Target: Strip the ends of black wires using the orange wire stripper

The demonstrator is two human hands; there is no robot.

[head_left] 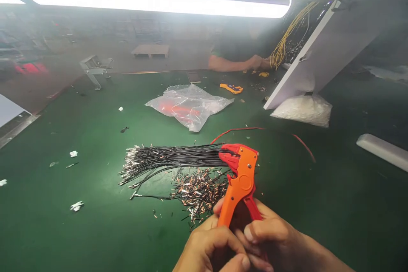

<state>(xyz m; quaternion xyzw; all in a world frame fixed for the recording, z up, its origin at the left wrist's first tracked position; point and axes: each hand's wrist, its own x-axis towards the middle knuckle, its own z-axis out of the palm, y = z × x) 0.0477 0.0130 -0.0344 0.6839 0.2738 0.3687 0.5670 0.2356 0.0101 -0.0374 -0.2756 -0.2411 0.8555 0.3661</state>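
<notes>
An orange and red wire stripper (pixel 239 178) stands upright in front of me, jaws pointing left. My right hand (pixel 270 238) is wrapped round its handles. My left hand (pixel 210 248) is closed beside it at the handle's base, fingers curled in a pinch; what it holds is hidden. Just beyond the tool lies a bundle of thin black wires (pixel 172 159) with metal terminals at their left ends. A heap of cut terminal scraps (pixel 197 189) lies below the bundle. A loose red wire (pixel 255 129) curves behind the stripper.
The green table mat (pixel 79 229) carries small white scraps at left. A clear plastic bag (pixel 189 106) with red contents lies mid-table. A white bag (pixel 302 110), a tilted white panel (pixel 318 55) with yellow wires and a co-worker's hand (pixel 255 63) are at back right.
</notes>
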